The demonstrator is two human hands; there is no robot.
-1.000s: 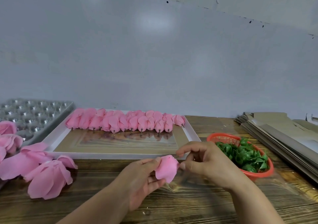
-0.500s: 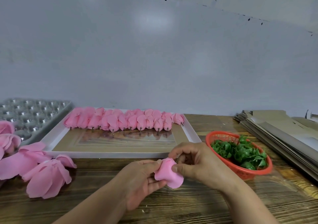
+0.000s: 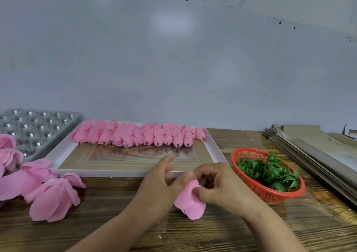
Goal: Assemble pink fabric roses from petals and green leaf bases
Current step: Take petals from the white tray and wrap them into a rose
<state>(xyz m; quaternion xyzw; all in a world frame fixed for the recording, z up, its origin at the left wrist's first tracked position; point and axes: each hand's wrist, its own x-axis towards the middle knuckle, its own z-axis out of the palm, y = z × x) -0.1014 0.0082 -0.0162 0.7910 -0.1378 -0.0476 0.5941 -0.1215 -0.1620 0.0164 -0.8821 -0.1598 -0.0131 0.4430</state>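
Lower centre: left hand (image 3: 158, 182) and right hand (image 3: 218, 184), fingers curled, pinching a pink petal piece (image 3: 190, 201) above the wooden table (image 3: 212, 232); right, red basket (image 3: 270, 192) of green leaf bases (image 3: 268, 171); behind, white tray (image 3: 212, 145) bearing a row of pink roses (image 3: 139, 134); grey wall (image 3: 173, 58)

A wooden desk (image 3: 222, 238) with dark, streaked grain carries everything. At its back left lies a grey moulded tray (image 3: 40, 130) of shiny round studs. Beside it rests a white-rimmed flat tray (image 3: 216, 151) holding a row of pink rosebuds (image 3: 135, 135) along its far edge. Loose pink fabric petals (image 3: 52, 197) lie in a heap on the left of the desk. To the right sits a red mesh basket (image 3: 274, 193) filled with green leaf bases (image 3: 268, 172). A stack of flat cardboard sheets (image 3: 316, 155) lies at the far right.
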